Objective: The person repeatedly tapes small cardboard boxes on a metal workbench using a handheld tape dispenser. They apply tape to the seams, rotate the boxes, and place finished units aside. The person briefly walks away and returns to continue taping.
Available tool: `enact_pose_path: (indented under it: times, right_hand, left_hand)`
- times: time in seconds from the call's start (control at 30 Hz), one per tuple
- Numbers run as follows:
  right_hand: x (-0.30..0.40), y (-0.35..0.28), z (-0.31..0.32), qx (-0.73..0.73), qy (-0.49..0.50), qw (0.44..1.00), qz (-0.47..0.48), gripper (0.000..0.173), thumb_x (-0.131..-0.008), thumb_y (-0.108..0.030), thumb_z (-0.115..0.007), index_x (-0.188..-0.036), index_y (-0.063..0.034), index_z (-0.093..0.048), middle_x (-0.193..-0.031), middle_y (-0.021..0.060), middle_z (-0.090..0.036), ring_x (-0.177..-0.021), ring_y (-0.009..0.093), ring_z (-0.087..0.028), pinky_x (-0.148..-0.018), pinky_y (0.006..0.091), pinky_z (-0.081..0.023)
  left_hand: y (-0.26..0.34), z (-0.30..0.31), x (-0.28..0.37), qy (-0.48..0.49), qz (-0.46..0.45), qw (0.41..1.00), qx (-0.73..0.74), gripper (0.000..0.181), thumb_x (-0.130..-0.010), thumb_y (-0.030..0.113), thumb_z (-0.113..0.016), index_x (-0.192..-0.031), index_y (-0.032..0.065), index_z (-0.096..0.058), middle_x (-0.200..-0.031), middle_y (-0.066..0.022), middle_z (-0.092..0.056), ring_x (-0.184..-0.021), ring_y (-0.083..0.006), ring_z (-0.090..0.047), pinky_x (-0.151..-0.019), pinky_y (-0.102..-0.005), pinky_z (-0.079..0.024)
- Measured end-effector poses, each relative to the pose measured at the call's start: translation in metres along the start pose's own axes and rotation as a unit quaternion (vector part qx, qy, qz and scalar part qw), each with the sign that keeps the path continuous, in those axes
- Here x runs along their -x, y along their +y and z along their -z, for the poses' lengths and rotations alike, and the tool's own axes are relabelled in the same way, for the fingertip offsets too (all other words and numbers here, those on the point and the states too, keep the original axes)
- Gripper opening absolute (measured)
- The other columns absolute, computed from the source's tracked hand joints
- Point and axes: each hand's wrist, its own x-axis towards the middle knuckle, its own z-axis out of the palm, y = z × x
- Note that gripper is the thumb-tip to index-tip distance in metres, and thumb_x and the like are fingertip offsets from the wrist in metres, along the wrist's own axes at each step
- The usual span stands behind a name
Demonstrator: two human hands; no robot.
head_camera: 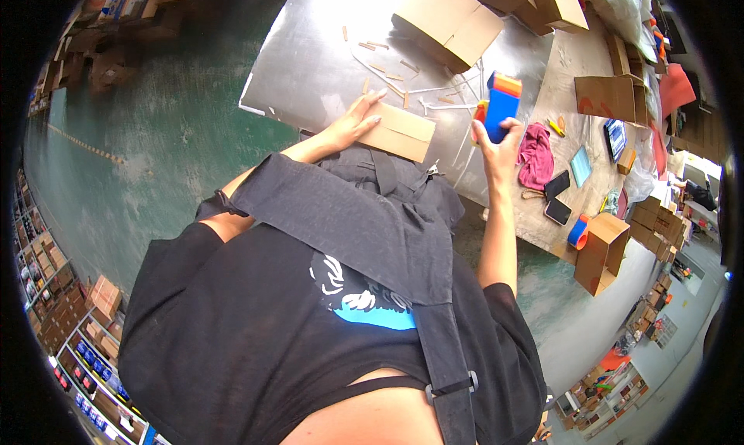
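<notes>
My left hand (356,121) lies on one end of a small closed cardboard box (401,130) at the near edge of a metal-topped table (302,67). The fingers rest over the box's top and far side. To the right of the box, my right hand (499,145) grips a blue and orange tape dispenser (501,105), raised above the table. Narrow brown strips (394,77) and white cord-like lines lie scattered on the metal beyond the box.
A larger cardboard box (447,23) stands at the table's far side. On the right are a crimson cloth (535,156), two dark phones (557,184), a yellow cutter (556,128), a blue-orange tape dispenser (578,232) and an open carton (603,253) at the edge.
</notes>
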Motion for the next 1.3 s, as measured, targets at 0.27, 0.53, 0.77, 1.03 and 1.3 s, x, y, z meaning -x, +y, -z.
enact_pose_path:
  times: [0.27,0.53,0.77,1.03,1.3]
  right_hand:
    - [0.014,-0.085,-0.012,-0.143,-0.313,0.936,0.080,0.046,-0.060,-0.008,-0.073,-0.092,-0.0085,-0.039,-0.084,0.0069,-0.039,-0.077,0.020,-0.043,-0.073,0.0295,-0.042]
    - [0.005,-0.087,-0.011,-0.067,-0.364,0.919,0.135,0.048,-0.062,-0.012,-0.074,-0.094,-0.0078,-0.039,-0.087,0.0109,-0.043,-0.079,0.030,-0.049,-0.076,0.0342,-0.044]
    - [-0.002,-0.111,-0.006,-0.055,-0.377,0.907,0.182,0.069,-0.066,-0.007,-0.071,-0.131,-0.0123,-0.049,-0.098,0.0154,-0.052,-0.093,0.036,-0.057,-0.089,0.0411,-0.046]
    - [-0.009,-0.121,0.005,0.030,-0.422,0.899,0.115,0.078,-0.069,-0.010,-0.069,-0.142,-0.0286,-0.047,-0.099,0.0187,-0.053,-0.095,0.037,-0.058,-0.091,0.0415,-0.047]
    - [-0.011,-0.129,-0.007,0.064,-0.431,0.897,0.072,0.078,-0.069,-0.016,-0.069,-0.141,-0.0336,-0.047,-0.101,0.0209,-0.055,-0.098,0.039,-0.059,-0.090,0.0441,-0.048]
  left_hand:
    - [-0.004,0.003,-0.004,-0.024,0.018,0.999,-0.021,0.060,-0.098,0.024,-0.050,-0.150,0.0076,-0.024,-0.155,-0.0171,-0.025,-0.143,-0.0314,-0.024,-0.117,-0.0398,-0.018]
    - [0.059,0.037,-0.009,0.076,0.239,0.909,0.332,0.041,-0.097,0.033,-0.057,-0.120,-0.0007,-0.060,-0.111,-0.0091,-0.064,-0.103,-0.0140,-0.059,-0.091,-0.0288,-0.047]
    - [0.068,0.038,-0.012,0.059,0.238,0.906,0.346,0.024,-0.095,0.026,-0.062,-0.098,0.0024,-0.065,-0.091,-0.0044,-0.065,-0.080,-0.0100,-0.060,-0.075,-0.0258,-0.051]
    - [0.017,0.065,0.007,0.263,0.262,0.903,0.215,0.033,-0.090,0.026,-0.067,-0.105,-0.0034,-0.060,-0.091,-0.0100,-0.062,-0.077,-0.0157,-0.060,-0.071,-0.0281,-0.052]
    - [0.041,0.023,0.013,0.169,0.289,0.917,-0.218,0.122,-0.050,0.047,-0.091,-0.140,0.0009,-0.023,-0.137,-0.0197,-0.030,-0.131,-0.0344,-0.031,-0.107,-0.0477,-0.030]
